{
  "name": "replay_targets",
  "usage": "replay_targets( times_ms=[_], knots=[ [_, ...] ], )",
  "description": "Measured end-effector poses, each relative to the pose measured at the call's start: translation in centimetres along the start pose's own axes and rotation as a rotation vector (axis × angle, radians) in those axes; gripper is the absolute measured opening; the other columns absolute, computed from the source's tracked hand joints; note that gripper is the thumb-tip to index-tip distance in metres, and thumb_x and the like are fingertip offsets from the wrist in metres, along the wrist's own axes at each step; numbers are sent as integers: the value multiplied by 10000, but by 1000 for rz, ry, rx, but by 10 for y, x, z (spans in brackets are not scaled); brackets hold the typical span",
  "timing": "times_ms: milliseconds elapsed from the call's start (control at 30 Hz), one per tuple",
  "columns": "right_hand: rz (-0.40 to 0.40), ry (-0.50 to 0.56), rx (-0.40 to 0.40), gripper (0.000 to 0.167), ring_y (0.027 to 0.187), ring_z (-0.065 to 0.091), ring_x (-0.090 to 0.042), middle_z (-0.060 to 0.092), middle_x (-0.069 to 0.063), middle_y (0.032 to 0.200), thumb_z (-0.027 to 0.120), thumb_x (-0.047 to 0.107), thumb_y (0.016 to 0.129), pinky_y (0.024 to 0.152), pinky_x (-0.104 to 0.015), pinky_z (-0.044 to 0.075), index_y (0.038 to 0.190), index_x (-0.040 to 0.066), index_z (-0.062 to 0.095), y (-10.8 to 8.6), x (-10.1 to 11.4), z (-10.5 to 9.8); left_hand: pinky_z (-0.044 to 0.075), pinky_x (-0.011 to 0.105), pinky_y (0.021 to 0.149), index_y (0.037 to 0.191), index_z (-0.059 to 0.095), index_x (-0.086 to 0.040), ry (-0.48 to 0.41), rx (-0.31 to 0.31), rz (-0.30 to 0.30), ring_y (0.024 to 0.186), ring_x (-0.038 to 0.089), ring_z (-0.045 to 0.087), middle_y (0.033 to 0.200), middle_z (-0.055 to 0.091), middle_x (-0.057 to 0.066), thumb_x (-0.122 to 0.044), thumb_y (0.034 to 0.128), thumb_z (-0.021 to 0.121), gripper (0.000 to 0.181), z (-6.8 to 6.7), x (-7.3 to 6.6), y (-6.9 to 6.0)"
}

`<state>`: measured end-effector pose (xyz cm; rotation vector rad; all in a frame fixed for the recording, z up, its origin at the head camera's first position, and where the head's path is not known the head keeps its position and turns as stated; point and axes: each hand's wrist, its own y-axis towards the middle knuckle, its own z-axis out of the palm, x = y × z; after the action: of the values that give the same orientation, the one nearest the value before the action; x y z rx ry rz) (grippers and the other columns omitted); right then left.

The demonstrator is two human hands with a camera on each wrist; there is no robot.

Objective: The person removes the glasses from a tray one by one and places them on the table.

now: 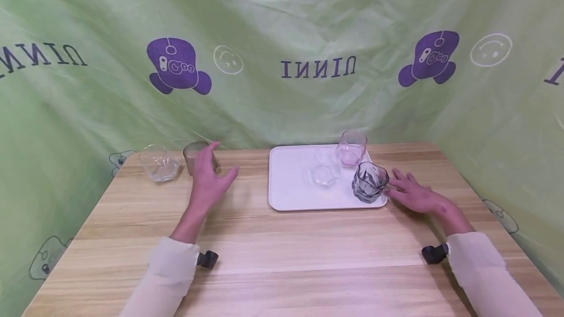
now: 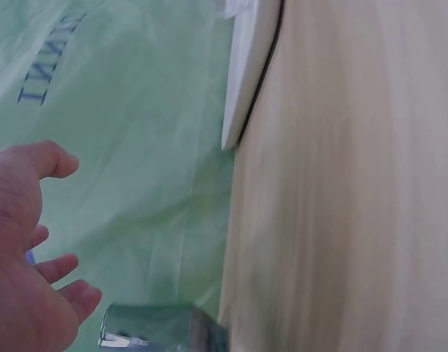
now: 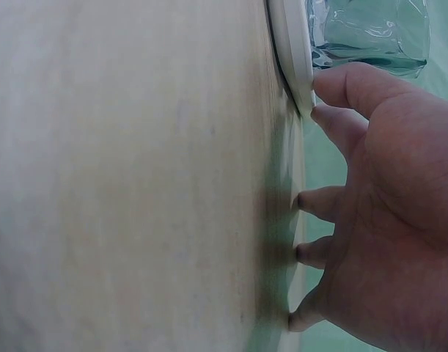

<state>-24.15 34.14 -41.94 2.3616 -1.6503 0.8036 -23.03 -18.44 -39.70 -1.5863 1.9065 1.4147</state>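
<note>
My left hand (image 1: 207,177) is held with fingers spread beside a brownish tinted glass (image 1: 190,160), partly covering it. In the left wrist view that hand (image 2: 22,257) has nothing between thumb and fingers, and a tinted glass (image 2: 150,326) shows below. At the right end of a white tray (image 1: 291,175), my right hand (image 1: 414,194) lies low with its fingers stretched out. A grey faceted glass (image 1: 369,185) stands on the tray just left of those fingers. The right wrist view has the thumb and forefinger (image 3: 341,132) at the tray's edge; whether they press it I cannot tell.
On the tray also stand a clear glass (image 1: 325,175) and, behind it, a pinkish glass (image 1: 351,153) near the back right corner. A clear flared glass (image 1: 159,165) stands at the table's back left. Green printed cloth (image 1: 264,106) hangs behind the wooden table (image 1: 286,253).
</note>
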Motion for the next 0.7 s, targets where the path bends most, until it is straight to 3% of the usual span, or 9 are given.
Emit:
replay_targets(
  times_ms=[200, 700],
  knots=[
    [-2, -2, -1, 711, 1394, -46, -697, 18, -393, 1610, 427, 472, 1088, 915, -919, -61, 1586, -13, 282, 0, -1, -1, 383, 559, 1112, 1489, 416, -39, -14, 95, -33, 1340, 377, 431, 1460, 471, 180, -172, 870, 811, 746, 19, -8, -3],
    [-8, -18, -1, 677, 1386, -24, -710, 38, -403, 1602, 426, 443, 1094, 917, -924, -45, 1602, 23, 268, -2, 3, -2, 480, 487, 1030, 1485, 457, -26, -31, 280, -20, 1293, 373, 489, 1436, 506, 169, -246, 909, 784, 697, 67, -26, -13]
  ],
)
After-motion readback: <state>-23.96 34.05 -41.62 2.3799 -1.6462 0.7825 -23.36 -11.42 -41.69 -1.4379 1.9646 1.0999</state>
